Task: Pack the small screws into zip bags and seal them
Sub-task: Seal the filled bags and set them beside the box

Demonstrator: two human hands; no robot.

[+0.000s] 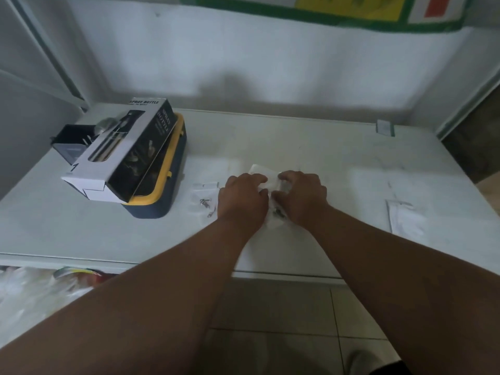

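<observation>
Here both hands, left hand (pixel 241 194) and right hand (pixel 301 194), pinch one small clear plastic zip bag (pixel 261 171) on the white desk (pixel 338 147). Small metal screws (pixel 205 203) lie just beside the left grip.

Between your left hand (pixel 241 197) and right hand (pixel 300 197) you pinch a clear, glossy plastic zip bag (pixel 263 175). Left of your left hand lie shiny metal screws (pixel 204 203) on the smooth, matt surface (pixel 324 147).

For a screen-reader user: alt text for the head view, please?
Both hands, left hand and right hand, pinch a clear zip bag on a white table, beside a bag of screws and a spray bottle box.
</observation>
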